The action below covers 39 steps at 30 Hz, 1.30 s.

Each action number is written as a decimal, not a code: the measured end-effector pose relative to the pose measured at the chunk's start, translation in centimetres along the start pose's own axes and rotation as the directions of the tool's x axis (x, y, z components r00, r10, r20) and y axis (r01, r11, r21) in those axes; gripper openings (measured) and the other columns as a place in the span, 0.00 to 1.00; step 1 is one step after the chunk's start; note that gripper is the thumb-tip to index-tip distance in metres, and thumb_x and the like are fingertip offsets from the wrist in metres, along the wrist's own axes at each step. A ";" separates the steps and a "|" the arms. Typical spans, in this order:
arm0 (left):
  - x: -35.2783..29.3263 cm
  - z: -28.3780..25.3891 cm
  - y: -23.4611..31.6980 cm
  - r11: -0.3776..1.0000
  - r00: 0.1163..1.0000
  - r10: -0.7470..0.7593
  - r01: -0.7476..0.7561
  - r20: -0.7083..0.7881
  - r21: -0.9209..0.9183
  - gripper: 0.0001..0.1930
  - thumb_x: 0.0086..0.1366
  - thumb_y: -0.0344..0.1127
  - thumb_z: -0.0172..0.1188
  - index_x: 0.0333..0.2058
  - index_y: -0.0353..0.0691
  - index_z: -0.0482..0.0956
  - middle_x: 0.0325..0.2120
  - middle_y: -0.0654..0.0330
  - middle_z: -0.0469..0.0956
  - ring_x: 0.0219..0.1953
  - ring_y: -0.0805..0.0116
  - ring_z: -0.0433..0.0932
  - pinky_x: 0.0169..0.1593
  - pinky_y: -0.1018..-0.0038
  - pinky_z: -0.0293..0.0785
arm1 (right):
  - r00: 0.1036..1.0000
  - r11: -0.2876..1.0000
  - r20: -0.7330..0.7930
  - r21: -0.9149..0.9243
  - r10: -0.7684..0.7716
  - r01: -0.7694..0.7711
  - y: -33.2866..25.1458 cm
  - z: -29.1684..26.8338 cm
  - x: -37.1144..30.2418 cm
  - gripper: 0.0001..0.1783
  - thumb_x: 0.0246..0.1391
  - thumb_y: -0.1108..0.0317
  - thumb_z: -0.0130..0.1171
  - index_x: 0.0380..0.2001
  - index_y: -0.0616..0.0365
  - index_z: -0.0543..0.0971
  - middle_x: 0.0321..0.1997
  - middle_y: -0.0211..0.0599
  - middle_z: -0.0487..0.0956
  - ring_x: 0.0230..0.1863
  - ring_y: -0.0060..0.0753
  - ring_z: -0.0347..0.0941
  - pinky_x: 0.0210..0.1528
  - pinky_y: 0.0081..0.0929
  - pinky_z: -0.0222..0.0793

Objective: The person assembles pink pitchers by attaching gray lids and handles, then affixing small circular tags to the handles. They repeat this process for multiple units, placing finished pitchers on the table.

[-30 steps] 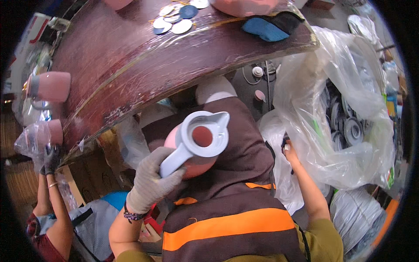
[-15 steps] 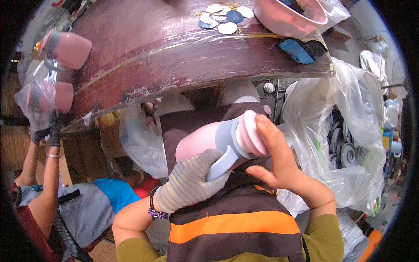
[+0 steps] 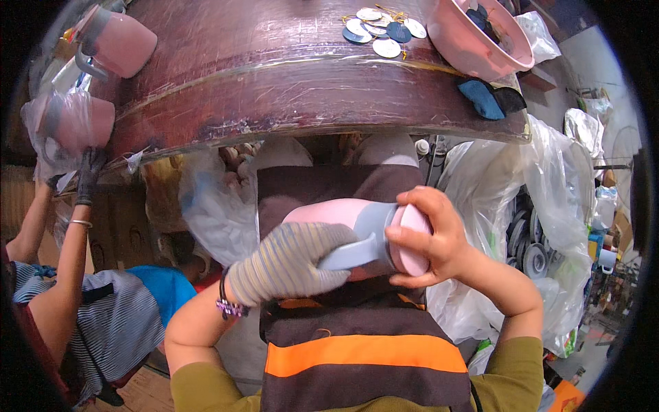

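A pink pitcher [image 3: 322, 211] with a grey-blue collar and handle lies tilted over my lap, its top toward the right. My left hand [image 3: 292, 261], in a striped knit glove, is wrapped round the handle [image 3: 350, 254] and presses against the body. A round pink lid [image 3: 413, 240] sits at the pitcher's mouth. My bare right hand [image 3: 439, 237] grips this lid, fingers over its far edge and thumb across its top. The lid's underside is hidden inside the collar.
Ahead is a dark red table [image 3: 274, 89] with round paper tags [image 3: 386, 47], a pink basin [image 3: 480, 48] and dark blue cloth [image 3: 482, 99]. Right, a clear plastic bag [image 3: 473, 178] holds grey round parts [image 3: 535, 259]. A co-worker's gloved hands [image 3: 89, 172] hold a bagged pink pitcher [image 3: 96, 123]; another pitcher [image 3: 123, 44] stands beyond.
My right hand has gone from open beside the lid to closed around it. The lid, tilted and partly out before, now sits squarer in the collar. The pitcher lies more level.
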<state>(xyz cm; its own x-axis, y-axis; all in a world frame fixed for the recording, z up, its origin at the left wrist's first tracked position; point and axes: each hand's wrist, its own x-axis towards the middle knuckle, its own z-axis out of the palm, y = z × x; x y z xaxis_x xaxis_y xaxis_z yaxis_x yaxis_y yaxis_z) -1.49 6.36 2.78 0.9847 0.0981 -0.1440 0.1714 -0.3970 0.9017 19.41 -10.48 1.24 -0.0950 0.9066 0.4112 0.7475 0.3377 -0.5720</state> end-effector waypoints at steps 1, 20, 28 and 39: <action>0.4 -0.1 -1.4 0.990 0.987 0.136 -0.132 -0.088 0.051 0.17 0.51 0.37 0.62 0.41 0.40 0.77 0.30 0.50 0.78 0.36 0.52 0.79 0.40 0.66 0.74 | 0.994 0.994 -0.048 0.053 -0.097 0.099 0.5 0.5 -0.1 0.30 0.34 0.49 0.70 0.46 0.41 0.80 0.49 0.51 0.70 0.44 0.49 0.71 0.45 0.40 0.70; 1.7 7.2 0.7 0.957 0.994 0.020 0.012 -0.111 0.288 0.21 0.55 0.45 0.62 0.41 0.32 0.75 0.28 0.42 0.77 0.31 0.46 0.78 0.35 0.61 0.74 | 0.730 0.708 0.103 0.182 0.676 -0.682 4.6 1.5 2.1 0.35 0.55 0.47 0.52 0.58 0.62 0.67 0.56 0.54 0.71 0.57 0.51 0.68 0.60 0.37 0.59; 5.0 -0.2 -6.7 0.995 0.890 0.055 -0.089 -0.453 -0.054 0.09 0.55 0.30 0.60 0.37 0.40 0.77 0.29 0.53 0.79 0.32 0.58 0.79 0.37 0.69 0.73 | 0.960 0.987 0.255 0.084 0.115 -0.141 -1.8 -0.6 2.2 0.43 0.45 0.33 0.57 0.58 0.51 0.71 0.65 0.52 0.62 0.65 0.55 0.58 0.63 0.47 0.54; 1.2 -1.7 -0.1 0.980 0.997 -0.072 0.076 0.028 -0.182 0.12 0.58 0.39 0.62 0.35 0.36 0.78 0.24 0.52 0.78 0.28 0.58 0.80 0.33 0.69 0.73 | 0.894 0.846 0.128 0.288 0.430 -0.449 1.0 0.4 3.0 0.30 0.54 0.51 0.57 0.57 0.54 0.71 0.57 0.46 0.69 0.56 0.47 0.66 0.60 0.37 0.59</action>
<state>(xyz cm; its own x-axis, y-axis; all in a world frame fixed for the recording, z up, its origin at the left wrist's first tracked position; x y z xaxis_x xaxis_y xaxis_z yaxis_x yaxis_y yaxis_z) -0.37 8.03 3.21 0.9703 0.1011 -0.2196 0.2368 -0.2152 0.9474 19.66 -7.33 1.64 0.1525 0.9878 0.0305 0.4855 -0.0480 -0.8729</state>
